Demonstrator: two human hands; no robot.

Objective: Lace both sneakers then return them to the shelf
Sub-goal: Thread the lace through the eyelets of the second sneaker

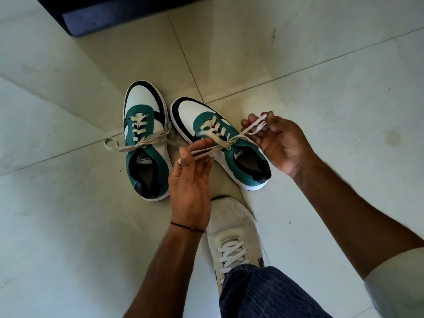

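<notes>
Two white, green and black sneakers stand side by side on the tiled floor. The left sneaker point(143, 138) is laced, its cream lace tied in a loose bow. The right sneaker point(220, 143) is laced up to the top eyelets. My left hand point(190, 180) pinches one end of its lace point(206, 150) below the shoe's near side. My right hand point(275, 143) holds the other lace end, folded into a loop between the fingertips, to the right of the shoe. Both ends are pulled taut across the tongue.
My own foot in a white sneaker point(234, 239) rests on the floor just in front of the pair, with a blue trouser leg point(263, 294) over it. A dark blue piece of furniture point(110, 14) stands at the top left. Pale floor tiles point(321, 65) surround everything.
</notes>
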